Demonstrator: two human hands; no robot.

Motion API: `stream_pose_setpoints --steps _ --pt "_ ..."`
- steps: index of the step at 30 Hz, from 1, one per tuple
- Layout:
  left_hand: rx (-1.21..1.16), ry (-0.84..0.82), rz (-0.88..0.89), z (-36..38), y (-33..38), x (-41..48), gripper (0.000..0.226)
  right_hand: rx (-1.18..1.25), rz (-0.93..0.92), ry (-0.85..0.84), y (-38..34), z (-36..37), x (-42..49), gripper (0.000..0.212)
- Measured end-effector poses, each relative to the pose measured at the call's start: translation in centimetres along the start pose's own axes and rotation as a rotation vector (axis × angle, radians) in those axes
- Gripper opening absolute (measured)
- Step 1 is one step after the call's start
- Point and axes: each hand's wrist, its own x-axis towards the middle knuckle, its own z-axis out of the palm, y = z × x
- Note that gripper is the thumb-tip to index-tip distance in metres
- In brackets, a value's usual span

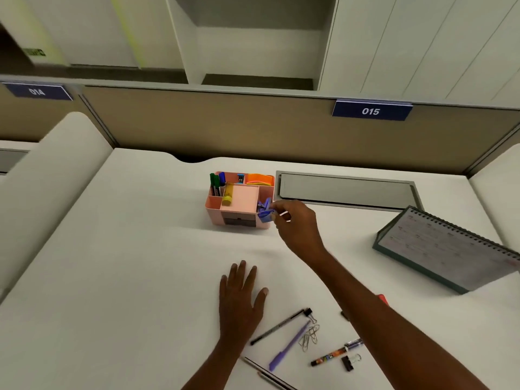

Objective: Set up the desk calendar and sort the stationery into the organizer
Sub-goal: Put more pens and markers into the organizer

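1. Pencils (263, 371), two of them, lie at the near edge of the desk (126, 277). Just beyond are a purple pen (288, 346), a black pen (277, 326), paper clips (309, 336), a patterned marker (336, 351) and a black binder clip (349, 363), all unsorted.
2. Left hand (240, 296) lies flat on the desk beside them, fingers straight, holding nothing.
3. Right hand (295, 220) pinches a blue clip (266, 215) in its fingertips at the organizer's front right corner. I cannot tell whether the clip touches the rim.
4. Toward the far edge, the pink organizer (216, 218) already holds markers (216, 181) back left, a yellow item (228, 197) and orange notes (259, 179).
5. By the right edge, the desk calendar (439, 249) stands propped, so that part looks done. Sorting seems about halfway.
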Motion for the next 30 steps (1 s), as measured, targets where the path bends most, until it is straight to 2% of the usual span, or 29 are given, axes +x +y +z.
stream_pose_setpoints --steps 5,9,13,17,26,30 --pt "-0.064 0.07 -0.004 -1.1 0.9 0.7 0.056 -0.085 -0.091 0.011 -2.8 1.8 6.0 0.019" --pt "-0.168 0.207 -0.034 -4.4 2.4 4.5 0.047 -0.193 -0.178 0.018 -4.3 4.0 10.8 0.014" --pt "-0.161 0.322 -0.007 -7.4 3.0 8.8 0.047 -0.309 -0.299 -0.038 -4.9 5.8 14.1 0.015" --pt "-0.15 0.316 0.024 -8.1 2.9 11.3 0.053 -0.486 -0.401 -0.168 -5.3 6.9 16.0 0.03" --pt "-0.119 0.293 0.065 -7.0 2.5 13.2 0.058 -0.67 -0.516 -0.376 -3.6 8.6 18.6 0.024" --pt "-0.101 0.29 0.06 -6.5 2.3 13.6 0.058 -0.797 -0.608 -0.407 -3.5 9.0 19.1 0.024"
